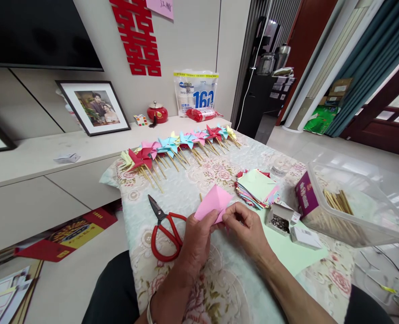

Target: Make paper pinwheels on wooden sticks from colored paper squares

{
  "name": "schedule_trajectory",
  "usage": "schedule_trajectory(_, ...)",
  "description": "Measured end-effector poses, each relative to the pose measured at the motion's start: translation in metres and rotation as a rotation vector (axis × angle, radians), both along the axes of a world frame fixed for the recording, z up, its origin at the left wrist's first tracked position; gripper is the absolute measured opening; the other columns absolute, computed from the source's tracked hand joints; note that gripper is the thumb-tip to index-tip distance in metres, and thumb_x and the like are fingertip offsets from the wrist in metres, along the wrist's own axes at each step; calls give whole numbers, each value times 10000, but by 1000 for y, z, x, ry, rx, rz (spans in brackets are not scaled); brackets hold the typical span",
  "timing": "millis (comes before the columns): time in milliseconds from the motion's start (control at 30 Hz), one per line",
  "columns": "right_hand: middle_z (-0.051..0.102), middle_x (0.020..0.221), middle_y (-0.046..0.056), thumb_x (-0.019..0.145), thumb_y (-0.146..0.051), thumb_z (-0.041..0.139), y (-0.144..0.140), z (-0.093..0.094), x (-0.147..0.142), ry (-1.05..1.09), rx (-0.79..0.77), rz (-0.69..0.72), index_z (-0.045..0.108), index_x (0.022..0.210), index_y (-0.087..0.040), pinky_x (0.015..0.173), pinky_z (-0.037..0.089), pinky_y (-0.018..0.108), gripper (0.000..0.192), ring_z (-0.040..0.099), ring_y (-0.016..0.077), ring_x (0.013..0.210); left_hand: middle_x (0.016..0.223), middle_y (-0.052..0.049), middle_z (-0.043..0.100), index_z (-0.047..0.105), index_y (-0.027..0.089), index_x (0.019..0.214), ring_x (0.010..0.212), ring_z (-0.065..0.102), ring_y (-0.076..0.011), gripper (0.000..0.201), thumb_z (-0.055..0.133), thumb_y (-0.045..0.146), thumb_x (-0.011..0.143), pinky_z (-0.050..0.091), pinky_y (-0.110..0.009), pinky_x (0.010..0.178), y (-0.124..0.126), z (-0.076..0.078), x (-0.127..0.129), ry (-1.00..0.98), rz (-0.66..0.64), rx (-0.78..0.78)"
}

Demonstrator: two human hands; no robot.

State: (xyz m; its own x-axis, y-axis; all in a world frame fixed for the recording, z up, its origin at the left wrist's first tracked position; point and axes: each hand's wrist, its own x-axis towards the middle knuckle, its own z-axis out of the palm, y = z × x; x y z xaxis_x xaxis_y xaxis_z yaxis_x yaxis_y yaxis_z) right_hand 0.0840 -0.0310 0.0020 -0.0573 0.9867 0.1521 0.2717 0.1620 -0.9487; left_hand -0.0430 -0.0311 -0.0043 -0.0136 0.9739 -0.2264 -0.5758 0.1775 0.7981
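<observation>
A folded pink paper square (213,201) is pinched between both hands above the flowered tablecloth (199,180). My left hand (197,240) grips its lower left edge, and my right hand (246,225) holds the lower right corner with thumb and fingers. Red-handled scissors (165,227) lie just left of my left hand. A stack of coloured paper squares (257,188) sits right of the pink paper. A row of finished paper pinwheels on sticks (179,146) lies along the far edge of the table.
A small open box of pins (280,220) and a white box lid (304,237) sit by my right hand. A clear plastic tub with wooden sticks (348,211) stands at the right. A light green sheet (292,254) lies under my right forearm. A low cabinet (34,157) runs behind.
</observation>
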Motion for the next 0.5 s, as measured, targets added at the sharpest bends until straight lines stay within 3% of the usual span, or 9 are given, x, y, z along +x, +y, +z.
schedule_trajectory(333, 564, 575, -26, 797, -321, 626, 1, 1, -1, 13, -23, -34, 598, 679, -206, 553, 377, 270, 166, 493, 148, 559, 670, -49, 693, 750, 166, 742, 642, 631, -207, 162, 816, 297, 675, 485, -271, 566, -1, -8, -2, 95, -1, -1)
schedule_trajectory(500, 570, 573, -19, 779, -340, 625, 1, 3, -2, 28, -63, -53, 587, 653, -204, 545, 370, 271, 189, 491, 149, 553, 735, -68, 729, 767, 162, 776, 668, 646, -219, 150, 767, 291, 700, 505, -293, 582, -1, -4, 0, 77, -20, 32)
